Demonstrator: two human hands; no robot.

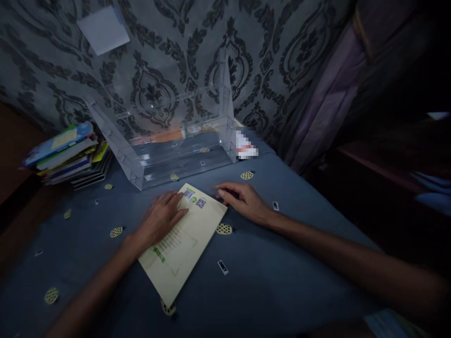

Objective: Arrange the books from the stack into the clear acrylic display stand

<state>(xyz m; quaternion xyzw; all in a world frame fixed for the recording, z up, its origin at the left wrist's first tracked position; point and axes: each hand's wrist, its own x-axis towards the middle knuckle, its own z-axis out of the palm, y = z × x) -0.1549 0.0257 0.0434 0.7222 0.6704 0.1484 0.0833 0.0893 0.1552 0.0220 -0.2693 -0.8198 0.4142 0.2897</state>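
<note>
Though dimly lit, shows blue pineapple-print cloth (289,272), patterned wall (271,28) behind, purple curtain (326,98) far right. Note clear rack (183,162) between wall and pale book (195,232) at near centre, stacked books (70,152) far left. See left hand (162,217) laid flat on pale book, thumb apart; right hand (244,201) by its far right corner, thumb near fingers, grip unclear.

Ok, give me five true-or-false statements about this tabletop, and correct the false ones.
1. The left hand rests on the cream booklet. True.
2. The stack of books is to the right of the clear acrylic rack. False: it is to the left.
3. A QR code shows on the cream booklet's upturned cover. True.
4. The right hand is gripping a pen. False: no pen shows; the hand is by the cream booklet's right corner.
5. The tablecloth has yellow pineapples on it. True.
</note>
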